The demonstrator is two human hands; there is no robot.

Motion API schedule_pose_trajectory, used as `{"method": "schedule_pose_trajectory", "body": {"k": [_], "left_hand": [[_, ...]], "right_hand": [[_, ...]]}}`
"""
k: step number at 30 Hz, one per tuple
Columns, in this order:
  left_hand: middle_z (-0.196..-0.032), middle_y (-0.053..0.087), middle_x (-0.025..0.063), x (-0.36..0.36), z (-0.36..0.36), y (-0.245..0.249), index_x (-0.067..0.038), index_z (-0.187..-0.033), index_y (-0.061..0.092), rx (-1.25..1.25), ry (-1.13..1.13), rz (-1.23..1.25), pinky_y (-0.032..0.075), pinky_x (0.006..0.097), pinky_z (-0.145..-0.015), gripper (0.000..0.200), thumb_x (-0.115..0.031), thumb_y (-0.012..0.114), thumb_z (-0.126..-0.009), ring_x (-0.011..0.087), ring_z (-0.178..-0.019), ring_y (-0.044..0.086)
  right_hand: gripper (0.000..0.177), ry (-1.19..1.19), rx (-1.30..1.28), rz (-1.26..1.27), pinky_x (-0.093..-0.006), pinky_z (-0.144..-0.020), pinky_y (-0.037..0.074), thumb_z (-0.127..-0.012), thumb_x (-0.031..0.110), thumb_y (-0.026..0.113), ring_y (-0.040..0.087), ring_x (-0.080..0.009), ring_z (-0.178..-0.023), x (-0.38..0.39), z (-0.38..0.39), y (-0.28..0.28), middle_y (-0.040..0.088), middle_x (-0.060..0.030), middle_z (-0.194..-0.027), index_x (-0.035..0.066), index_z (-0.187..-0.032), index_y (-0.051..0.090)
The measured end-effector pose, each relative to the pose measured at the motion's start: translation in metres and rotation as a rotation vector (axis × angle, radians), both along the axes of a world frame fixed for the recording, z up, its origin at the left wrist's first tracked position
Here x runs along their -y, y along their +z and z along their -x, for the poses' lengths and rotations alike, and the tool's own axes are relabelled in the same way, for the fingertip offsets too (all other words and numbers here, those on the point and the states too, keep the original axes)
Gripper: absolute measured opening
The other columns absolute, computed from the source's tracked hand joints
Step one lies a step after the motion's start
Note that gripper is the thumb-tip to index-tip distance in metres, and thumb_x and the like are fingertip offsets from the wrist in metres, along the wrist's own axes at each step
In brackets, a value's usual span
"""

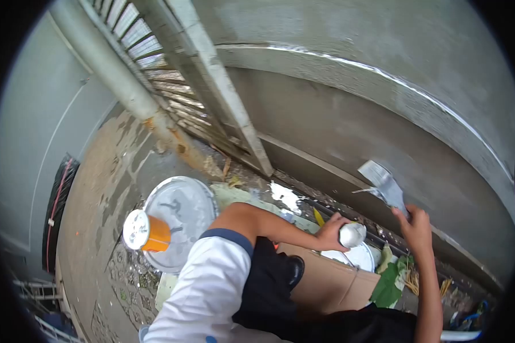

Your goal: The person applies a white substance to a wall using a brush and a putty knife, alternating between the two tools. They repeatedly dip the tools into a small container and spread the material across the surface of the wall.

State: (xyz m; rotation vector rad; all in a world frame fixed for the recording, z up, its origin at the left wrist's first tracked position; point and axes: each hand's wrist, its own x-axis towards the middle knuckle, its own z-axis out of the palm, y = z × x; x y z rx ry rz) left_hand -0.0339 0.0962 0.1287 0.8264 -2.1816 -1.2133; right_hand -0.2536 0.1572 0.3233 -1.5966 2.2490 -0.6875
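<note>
My left hand (pixel 329 231) is wrapped around a small paint-smeared container (pixel 353 235), whose pale round end faces me. Just below it, an open white paint bucket (pixel 363 257) is partly covered by the hand and cardboard. On the right, my right hand (pixel 416 230) grips the handle of a wide, flat paintbrush (pixel 383 182), smeared grey-white. Its broad end points up and left, close in front of the lower wall (pixel 320 126).
A large lidded bucket (pixel 183 217) stands left, with an orange container (pixel 149 231) on it. Cardboard (pixel 320 280) lies by my legs. Spilled white paint (pixel 285 197) and green leaves (pixel 388 286) lie along the wall's foot. A rusty pipe (pixel 131 91) and barred gate (pixel 177 86) rise behind.
</note>
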Motion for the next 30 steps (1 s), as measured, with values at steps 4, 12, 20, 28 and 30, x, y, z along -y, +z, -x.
{"method": "schedule_pose_trajectory", "body": {"k": [4, 12, 20, 28, 30], "left_hand": [[-0.103, 0.048, 0.0153, 0.002, -0.002, 0.017, -0.001, -0.109, 0.052, 0.048, -0.017, 0.129, 0.046, 0.0387, -0.083, 0.075, -0.028, 0.089, -0.049, 0.0311, -0.094, 0.052], [-0.103, 0.047, 0.0138, 0.0, 0.012, 0.045, -0.002, -0.11, 0.05, -0.02, -0.193, 0.17, 0.043, 0.0407, -0.086, 0.07, -0.016, 0.087, -0.051, 0.0317, -0.096, 0.052], [-0.1, 0.046, 0.0127, -0.044, 0.055, 0.103, 0.001, -0.106, 0.05, -0.13, -0.422, 0.025, 0.042, 0.0395, -0.085, 0.065, -0.015, 0.085, -0.054, 0.0291, -0.095, 0.051], [-0.097, 0.049, 0.01, -0.063, 0.085, 0.151, 0.002, -0.101, 0.054, -0.189, -0.402, -0.137, 0.045, 0.0349, -0.081, 0.058, -0.018, 0.086, -0.057, 0.0232, -0.091, 0.054], [-0.097, 0.05, 0.0109, -0.061, 0.086, 0.149, 0.002, -0.102, 0.056, -0.204, -0.382, -0.143, 0.045, 0.0358, -0.081, 0.059, -0.021, 0.087, -0.057, 0.0244, -0.09, 0.054]], "right_hand": [[0.054, 0.015, 0.025, -0.062, -0.0448, -0.068, 0.051, -0.083, 0.049, 0.062, 0.066, -0.0369, -0.078, -0.003, -0.001, 0.004, 0.065, -0.0219, -0.074, -0.002, -0.101, 0.067], [0.048, -0.052, 0.086, -0.032, -0.0438, -0.08, 0.051, -0.078, 0.046, 0.069, 0.065, -0.0368, -0.09, -0.013, 0.011, 0.016, 0.068, -0.0206, -0.091, 0.004, -0.102, 0.069], [0.051, 0.016, 0.077, 0.045, -0.0424, -0.077, 0.052, -0.073, 0.048, 0.073, 0.066, -0.0336, -0.09, -0.036, 0.046, 0.028, 0.069, -0.0167, -0.093, 0.005, -0.099, 0.071], [0.046, 0.032, -0.02, 0.107, -0.0412, -0.059, 0.047, -0.073, 0.045, 0.074, 0.063, -0.0325, -0.063, -0.076, 0.064, 0.056, 0.063, -0.0179, -0.065, 0.002, -0.089, 0.071], [0.045, 0.026, 0.011, 0.102, -0.0383, -0.055, 0.045, -0.073, 0.043, 0.075, 0.058, -0.0286, -0.056, -0.083, 0.069, 0.062, 0.061, -0.0176, -0.061, 0.001, -0.088, 0.071]]}}
